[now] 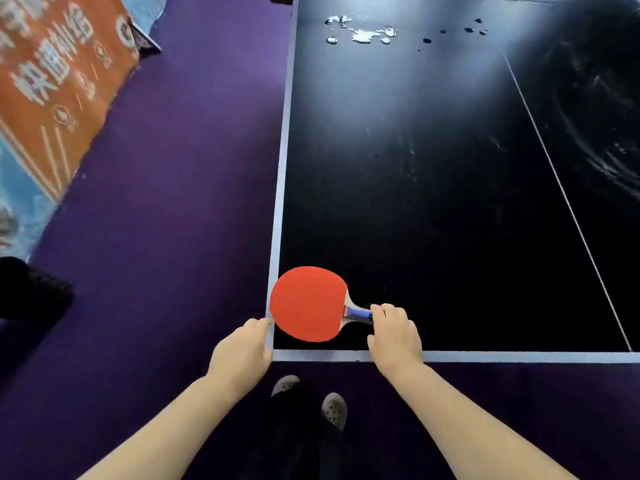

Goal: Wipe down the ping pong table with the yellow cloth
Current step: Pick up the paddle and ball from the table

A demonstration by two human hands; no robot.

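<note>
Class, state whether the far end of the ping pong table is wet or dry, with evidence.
Wet: a pale puddle and scattered droplets sit on the dark table surface there.

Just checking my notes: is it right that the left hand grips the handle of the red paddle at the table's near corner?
Not quite: the head view shows the right hand gripping the handle of the red paddle at the table's near corner.
</note>
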